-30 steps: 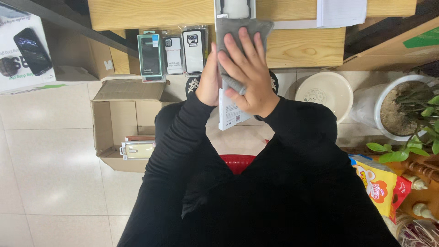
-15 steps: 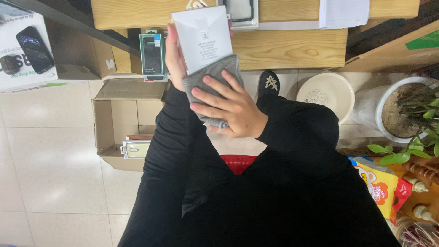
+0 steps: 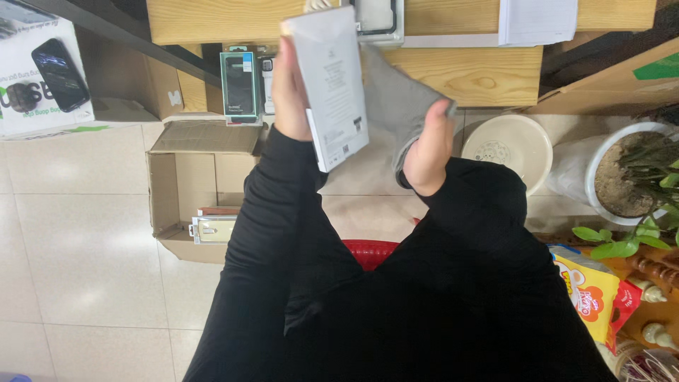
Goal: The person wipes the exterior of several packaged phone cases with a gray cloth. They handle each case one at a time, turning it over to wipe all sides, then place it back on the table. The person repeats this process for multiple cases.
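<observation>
up in front of the person's chest, a flat white package (image 3: pixel 331 85) stands upright with a slight tilt, its printed back toward the camera; the left hand (image 3: pixel 291 92) holds it by its left edge, fingers closed round it. just to the right, touching or overlapping the package's far side, a grey cloth (image 3: pixel 399 99) hangs from the right hand (image 3: pixel 428 152), which grips it with the thumb up at the cloth's right corner. both arms are in black sleeves (image 3: pixel 283 212). behind the hands a pale wooden bench (image 3: pixel 467 71) carries a sheet of white paper (image 3: pixel 537 20) at its top right. below the bench's left part, packaged phone cases (image 3: pixel 240 85) lean upright. on the tiled floor (image 3: pixel 78 240) to the left sits an open cardboard box (image 3: pixel 191 187) with small packages inside. to the right stand a white bowl (image 3: pixel 509 145) and a potted plant (image 3: pixel 633 184), with a yellow snack bag (image 3: pixel 583 293) near the lower right edge
</observation>
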